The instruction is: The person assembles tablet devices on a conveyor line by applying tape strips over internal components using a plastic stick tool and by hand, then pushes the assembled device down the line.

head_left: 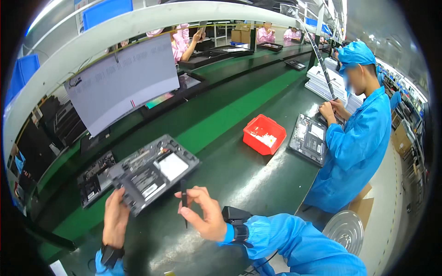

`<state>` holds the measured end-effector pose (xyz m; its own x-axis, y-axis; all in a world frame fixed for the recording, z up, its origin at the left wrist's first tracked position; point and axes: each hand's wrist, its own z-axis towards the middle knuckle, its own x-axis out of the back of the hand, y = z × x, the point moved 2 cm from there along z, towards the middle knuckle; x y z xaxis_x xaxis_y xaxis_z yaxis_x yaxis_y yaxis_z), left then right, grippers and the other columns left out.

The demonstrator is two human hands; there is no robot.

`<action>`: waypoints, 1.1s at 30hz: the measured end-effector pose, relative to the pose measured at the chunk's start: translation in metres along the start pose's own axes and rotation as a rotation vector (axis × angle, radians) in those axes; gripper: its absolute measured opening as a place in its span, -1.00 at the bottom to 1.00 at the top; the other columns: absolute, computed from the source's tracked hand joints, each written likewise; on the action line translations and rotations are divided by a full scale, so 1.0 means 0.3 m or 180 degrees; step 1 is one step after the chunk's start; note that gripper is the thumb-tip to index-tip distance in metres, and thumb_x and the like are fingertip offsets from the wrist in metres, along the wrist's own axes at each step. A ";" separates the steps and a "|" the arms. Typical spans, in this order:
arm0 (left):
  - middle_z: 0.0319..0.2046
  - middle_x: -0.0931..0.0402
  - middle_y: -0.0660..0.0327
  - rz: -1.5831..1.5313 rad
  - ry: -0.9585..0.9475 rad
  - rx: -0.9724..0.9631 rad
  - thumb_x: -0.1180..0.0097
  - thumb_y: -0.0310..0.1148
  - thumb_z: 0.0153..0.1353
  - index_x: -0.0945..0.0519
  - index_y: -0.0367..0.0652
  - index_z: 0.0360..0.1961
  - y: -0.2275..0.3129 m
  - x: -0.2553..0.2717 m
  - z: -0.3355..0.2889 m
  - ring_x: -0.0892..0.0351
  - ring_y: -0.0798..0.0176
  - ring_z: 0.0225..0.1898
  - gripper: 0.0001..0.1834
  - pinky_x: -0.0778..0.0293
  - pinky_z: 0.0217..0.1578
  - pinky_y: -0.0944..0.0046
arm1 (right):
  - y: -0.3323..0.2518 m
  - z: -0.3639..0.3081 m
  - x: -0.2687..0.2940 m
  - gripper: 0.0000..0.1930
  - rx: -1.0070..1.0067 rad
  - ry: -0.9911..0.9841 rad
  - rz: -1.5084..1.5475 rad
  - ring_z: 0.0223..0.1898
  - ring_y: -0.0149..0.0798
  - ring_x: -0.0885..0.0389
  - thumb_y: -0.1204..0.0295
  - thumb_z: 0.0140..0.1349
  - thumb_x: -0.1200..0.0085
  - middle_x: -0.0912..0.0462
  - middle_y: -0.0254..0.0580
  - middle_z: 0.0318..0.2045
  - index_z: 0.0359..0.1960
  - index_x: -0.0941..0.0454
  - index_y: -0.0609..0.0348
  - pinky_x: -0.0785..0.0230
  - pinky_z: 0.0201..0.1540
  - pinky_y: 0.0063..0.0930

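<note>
My left hand (116, 214) grips the near left edge of an opened laptop base (146, 189), its inner parts facing up. The laptop base looks tilted and overlaps a second opened laptop base (88, 184) behind it on the left. A white rectangle shows on its right half. Between the thumb and fingers of my right hand (206, 215) is a slim black pen-like tool (184, 200), held upright just off the laptop's near right edge. Whether it is tweezers or a pry stick I cannot make out.
A red bin (263, 138) with small white pieces stands right of centre on the dark green bench (221, 172). Farther right, a co-worker in blue (359, 124) works beside another opened laptop base (308, 140). A pale hanging board (124, 83) and a white rail (184, 14) cross the far left.
</note>
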<state>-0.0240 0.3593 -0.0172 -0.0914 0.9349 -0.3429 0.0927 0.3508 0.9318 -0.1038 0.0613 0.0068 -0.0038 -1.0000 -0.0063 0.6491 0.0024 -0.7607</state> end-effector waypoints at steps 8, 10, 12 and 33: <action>0.04 -0.63 0.01 -0.0068 0.0021 0.0784 -0.05 -0.51 0.42 -0.47 -0.44 0.16 -0.063 0.045 -0.456 -0.69 0.22 -0.03 -0.66 -0.62 0.05 0.19 | 0.016 0.026 -0.009 -0.72 -0.0953 -0.0245 0.0791 -0.10 -0.34 -0.61 0.54 0.41 -0.08 -0.67 -0.13 -0.18 0.11 -0.42 0.27 -0.45 0.01 -0.40; 0.01 -0.63 0.02 0.0926 -0.0059 0.0535 -0.09 -0.51 0.39 -0.49 -0.43 0.14 -0.066 0.112 -0.448 -0.68 0.19 -0.10 -0.66 -0.60 -0.03 0.19 | 0.028 0.050 -0.026 -0.73 -0.1303 -0.0294 0.1121 -0.12 -0.43 -0.60 0.47 0.43 -0.15 -0.68 -0.23 -0.20 0.09 -0.45 0.22 -0.47 -0.06 -0.49; -0.09 -0.63 0.05 0.3533 0.0077 -0.0953 -0.18 -0.53 0.32 -0.55 -0.39 0.07 -0.021 0.116 -0.473 -0.63 0.08 -0.23 -0.68 -0.56 -0.16 0.17 | 0.060 0.064 -0.034 -0.74 -0.1602 -0.0379 0.1203 -0.14 -0.51 -0.57 0.41 0.43 -0.20 -0.68 -0.32 -0.21 0.05 -0.48 0.20 -0.45 -0.09 -0.55; -0.06 -0.60 0.33 0.4441 -0.2235 -0.3644 -0.39 -0.19 0.14 -0.71 -0.11 -0.02 -0.151 -0.186 -0.361 -0.49 0.30 -0.26 -0.60 -0.46 -0.31 0.32 | 0.109 0.135 0.215 -0.77 -0.1177 -0.1693 -0.1393 -0.24 -0.37 -0.71 0.56 0.06 -0.49 -0.76 -0.20 -0.32 -0.30 -0.66 0.28 -0.57 -0.06 -0.47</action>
<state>-0.1305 0.2855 -0.0273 -0.1588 0.4344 0.8866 -0.8807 -0.4682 0.0716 -0.0519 -0.0033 0.0078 0.2246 -0.7792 0.5851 0.3767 -0.4844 -0.7896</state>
